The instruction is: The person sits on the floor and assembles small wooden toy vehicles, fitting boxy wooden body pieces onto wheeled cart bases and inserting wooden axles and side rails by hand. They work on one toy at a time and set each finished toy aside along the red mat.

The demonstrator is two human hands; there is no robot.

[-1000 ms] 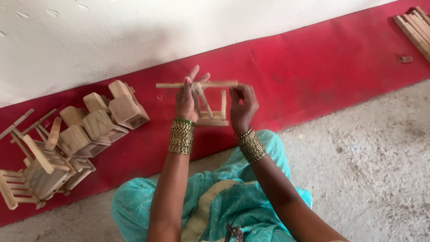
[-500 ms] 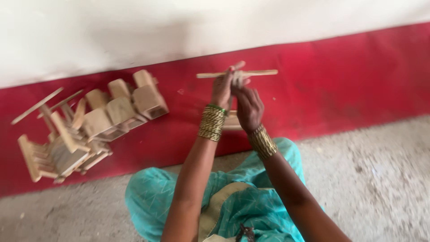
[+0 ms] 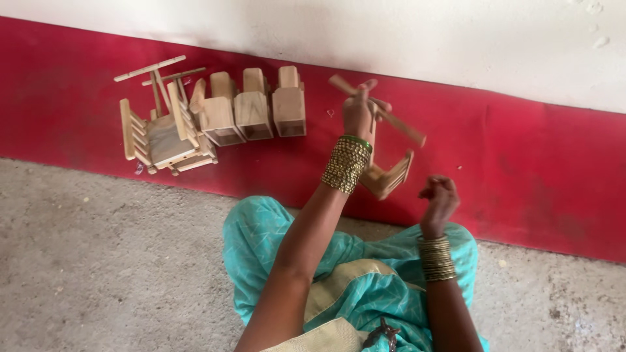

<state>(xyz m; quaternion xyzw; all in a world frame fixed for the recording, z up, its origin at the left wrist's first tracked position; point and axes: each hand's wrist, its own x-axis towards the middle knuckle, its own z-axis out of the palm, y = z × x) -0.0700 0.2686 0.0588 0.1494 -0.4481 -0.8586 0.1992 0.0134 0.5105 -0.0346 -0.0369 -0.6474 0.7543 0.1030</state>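
Observation:
My left hand (image 3: 360, 112) is raised over the red strip of floor and grips a small wooden toy frame (image 3: 388, 175) by its long round stick, which slants down to the right. The frame hangs tilted below the hand. My right hand (image 3: 439, 201) is off the piece, lower and to the right, with its fingers loosely curled and nothing in them. Both wrists carry stacks of gold bangles.
Three small wooden chairs (image 3: 253, 105) stand in a row on the red strip (image 3: 535, 169) at the white wall. Left of them lies a pile of slatted wooden frames and sticks (image 3: 163, 124). Grey concrete floor (image 3: 98, 261) spreads in front; my lap is in teal cloth.
My right hand has let go of the wooden piece and dropped away to the right. The stick has swung from level to slanting. The view has shifted, so the chairs sit nearer the middle.

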